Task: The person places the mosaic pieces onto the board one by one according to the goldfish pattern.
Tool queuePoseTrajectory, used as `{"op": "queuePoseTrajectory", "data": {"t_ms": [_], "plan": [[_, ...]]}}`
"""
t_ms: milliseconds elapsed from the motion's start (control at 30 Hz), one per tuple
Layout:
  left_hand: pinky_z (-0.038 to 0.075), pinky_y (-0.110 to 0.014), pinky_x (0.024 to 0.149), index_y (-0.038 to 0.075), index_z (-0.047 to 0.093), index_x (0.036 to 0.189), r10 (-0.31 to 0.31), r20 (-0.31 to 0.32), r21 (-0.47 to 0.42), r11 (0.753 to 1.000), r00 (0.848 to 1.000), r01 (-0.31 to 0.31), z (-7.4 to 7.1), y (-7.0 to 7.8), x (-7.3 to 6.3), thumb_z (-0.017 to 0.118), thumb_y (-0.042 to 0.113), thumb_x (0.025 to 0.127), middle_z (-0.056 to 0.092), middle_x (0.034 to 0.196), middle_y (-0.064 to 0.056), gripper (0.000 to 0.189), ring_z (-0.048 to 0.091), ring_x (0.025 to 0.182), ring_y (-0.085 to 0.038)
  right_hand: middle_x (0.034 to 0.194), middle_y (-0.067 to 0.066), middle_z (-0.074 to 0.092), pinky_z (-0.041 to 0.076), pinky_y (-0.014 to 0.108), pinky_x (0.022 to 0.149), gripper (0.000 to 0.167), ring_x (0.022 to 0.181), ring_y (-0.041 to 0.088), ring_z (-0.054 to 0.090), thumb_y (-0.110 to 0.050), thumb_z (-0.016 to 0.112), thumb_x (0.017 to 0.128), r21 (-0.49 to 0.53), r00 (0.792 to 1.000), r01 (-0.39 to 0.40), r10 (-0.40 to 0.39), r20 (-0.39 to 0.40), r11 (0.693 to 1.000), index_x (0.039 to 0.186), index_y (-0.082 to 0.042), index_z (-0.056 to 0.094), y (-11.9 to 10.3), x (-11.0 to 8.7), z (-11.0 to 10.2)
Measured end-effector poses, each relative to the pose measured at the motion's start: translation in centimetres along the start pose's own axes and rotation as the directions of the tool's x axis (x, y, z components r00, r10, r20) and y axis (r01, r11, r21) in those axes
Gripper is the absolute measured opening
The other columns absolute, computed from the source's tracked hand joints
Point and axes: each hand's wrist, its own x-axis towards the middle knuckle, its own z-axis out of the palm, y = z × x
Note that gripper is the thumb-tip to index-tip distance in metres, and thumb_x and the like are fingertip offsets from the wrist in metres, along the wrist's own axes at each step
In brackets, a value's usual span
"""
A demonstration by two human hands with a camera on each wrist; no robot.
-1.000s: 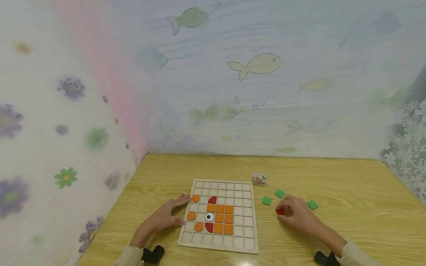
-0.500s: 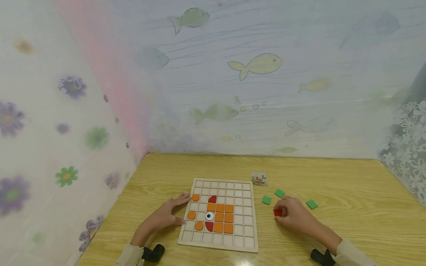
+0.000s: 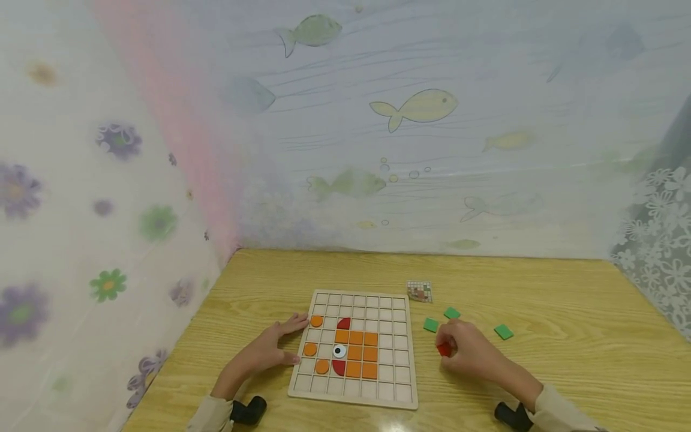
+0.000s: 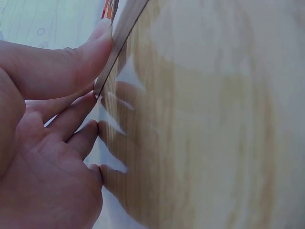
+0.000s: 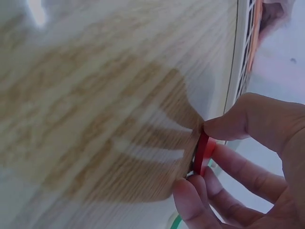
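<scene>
My right hand point(image 3: 468, 351) pinches a red tile point(image 3: 444, 349) between thumb and fingers, just right of the wooden grid board. In the right wrist view the red tile point(image 5: 204, 151) stands on edge, close over the tabletop. My left hand point(image 3: 268, 349) lies with fingers and thumb extended at the left edge of the grid board point(image 3: 397, 329). In the left wrist view, its thumb point(image 4: 102, 45) touches the board's edge. On the board sit a block of orange squares point(image 3: 355, 353), two red quarter-round pieces point(image 3: 338, 367), an eye piece point(image 3: 339, 351) and three orange discs point(image 3: 317, 321).
Three green tiles point(image 3: 504, 332) lie on the table right of the board, two of them just beyond my right hand. A small picture card point(image 3: 419, 291) rests by the board's far right corner. Patterned fabric walls stand behind and left of the wooden table point(image 3: 540, 288).
My right hand has slid left toward the board with the red tile in its fingers. The left hand keeps its place at the board's edge.
</scene>
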Motion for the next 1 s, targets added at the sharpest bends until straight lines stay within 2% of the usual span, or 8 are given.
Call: {"op": "queuePoseTrajectory", "data": {"t_ms": [233, 400, 600, 1000], "plan": [[-0.003, -0.061, 0.109, 0.005, 0.040, 0.144, -0.003, -0.004, -0.008, 1.000, 1.000, 0.003, 0.0, -0.1, 0.1, 0.074, 0.013, 0.077, 0.028, 0.152, -0.013, 0.076, 0.015, 0.141, -0.034, 0.072, -0.006, 0.047, 0.036, 0.021, 0.051, 0.018, 0.061, 0.005, 0.038, -0.004, 0.069, 0.062, -0.044, 1.000, 0.004, -0.004, -0.002, 0.999, 0.074, -0.014, 0.062, -0.2, 0.2, 0.2], [-0.003, -0.060, 0.110, 0.007, 0.040, 0.144, -0.010, -0.006, -0.013, 1.000, 1.000, 0.010, 0.0, 0.0, 0.2, 0.074, 0.012, 0.077, 0.028, 0.152, -0.012, 0.076, 0.015, 0.142, -0.034, 0.071, -0.005, 0.048, 0.037, 0.020, 0.050, 0.015, 0.061, 0.004, 0.039, -0.004, 0.070, 0.063, -0.003, 0.999, 0.024, -0.024, -0.021, 1.000, 0.075, -0.010, 0.064, -0.8, 0.6, 0.5], [-0.002, -0.060, 0.110, 0.007, 0.041, 0.144, -0.007, -0.003, -0.003, 1.000, 1.000, 0.007, -0.1, 0.0, 0.1, 0.074, 0.014, 0.078, 0.028, 0.152, -0.012, 0.075, 0.015, 0.142, -0.034, 0.072, -0.004, 0.051, 0.040, 0.020, 0.050, 0.013, 0.060, 0.005, 0.042, -0.004, 0.069, 0.066, 0.082, 0.999, 0.040, -0.040, -0.002, 0.996, 0.078, -0.008, 0.065, -2.1, 0.8, 1.4], [-0.002, -0.061, 0.109, 0.004, 0.041, 0.144, 0.017, 0.006, -0.009, 1.000, 1.000, -0.017, -0.1, 0.0, 0.0, 0.074, 0.016, 0.078, 0.029, 0.152, -0.013, 0.075, 0.014, 0.141, -0.036, 0.074, -0.004, 0.050, 0.042, 0.019, 0.052, 0.015, 0.065, 0.006, 0.044, -0.005, 0.070, 0.065, 0.154, 0.998, 0.050, -0.055, 0.027, 0.987, 0.078, -0.010, 0.064, -4.6, 1.0, 3.1]]}}
